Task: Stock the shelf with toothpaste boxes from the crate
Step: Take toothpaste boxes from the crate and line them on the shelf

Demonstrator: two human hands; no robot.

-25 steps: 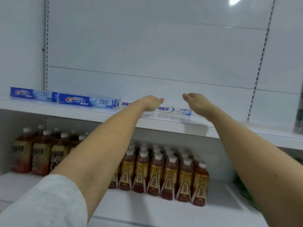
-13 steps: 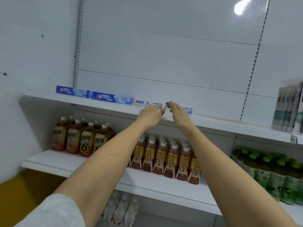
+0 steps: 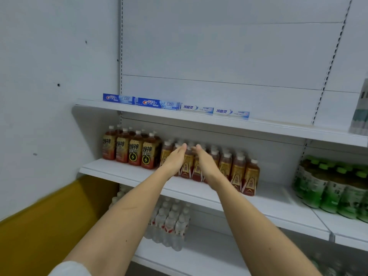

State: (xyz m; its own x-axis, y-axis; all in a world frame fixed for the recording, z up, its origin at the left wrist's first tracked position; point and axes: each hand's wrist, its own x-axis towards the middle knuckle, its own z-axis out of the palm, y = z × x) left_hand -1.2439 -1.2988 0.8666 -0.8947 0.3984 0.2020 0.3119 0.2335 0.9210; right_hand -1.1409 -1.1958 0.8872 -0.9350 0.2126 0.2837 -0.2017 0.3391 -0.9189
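Observation:
A row of toothpaste boxes lies on the top white shelf [image 3: 278, 126]: two blue Crest boxes [image 3: 157, 103] on the left and two white and blue boxes [image 3: 231, 112] on the right. My left hand [image 3: 176, 159] and my right hand [image 3: 205, 161] hang side by side below that shelf, in front of the tea bottles. Both hands have straight fingers and hold nothing. The crate is out of view.
Brown tea bottles [image 3: 229, 166] and darker drink bottles [image 3: 131, 150] fill the middle shelf. Green bottles [image 3: 334, 188] stand at the right, clear water bottles [image 3: 171, 222] on the lower shelf. A yellow panel [image 3: 39, 226] sits low left. More boxes [image 3: 360, 114] stand at the far right.
Both hands let go of the white and blue box on the top shelf and dropped down in front of the tea bottles. The view has pulled back from the shelf.

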